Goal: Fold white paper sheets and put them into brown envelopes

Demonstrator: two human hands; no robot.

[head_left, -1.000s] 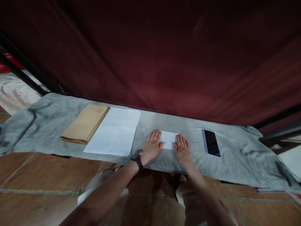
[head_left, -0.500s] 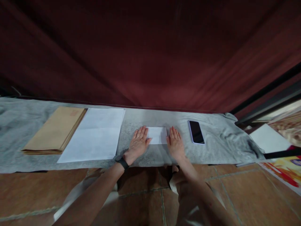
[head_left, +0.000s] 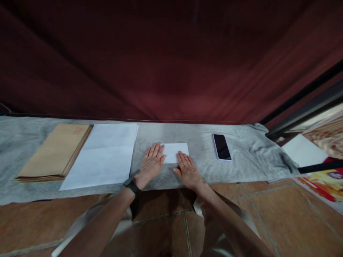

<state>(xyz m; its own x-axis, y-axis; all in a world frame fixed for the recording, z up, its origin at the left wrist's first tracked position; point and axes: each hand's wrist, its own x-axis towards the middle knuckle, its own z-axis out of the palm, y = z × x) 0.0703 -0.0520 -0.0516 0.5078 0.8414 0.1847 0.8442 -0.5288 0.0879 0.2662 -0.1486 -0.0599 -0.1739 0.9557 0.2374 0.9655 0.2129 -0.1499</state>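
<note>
A small folded white paper (head_left: pixel 175 149) lies on a grey cloth (head_left: pixel 241 164) spread over the floor. My left hand (head_left: pixel 151 165) rests flat on the cloth with its fingers stretched out, its fingertips at the paper's left edge. My right hand (head_left: pixel 187 170) also lies flat and open, its fingertips on the paper's near edge. A black band sits on my left wrist.
Left of my hands lie a large white sheet (head_left: pixel 104 155) and a stack of brown envelopes (head_left: pixel 55 151). A dark phone (head_left: pixel 221 146) lies on the cloth to the right. A dark red curtain (head_left: pixel 171 60) hangs behind. Tiled floor (head_left: pixel 268 210) and printed papers (head_left: pixel 321 182) are at the right.
My right hand has slid left and back toward me along the paper's near edge. My left hand has stayed flat at the paper's left edge. The view has swung to the right.
</note>
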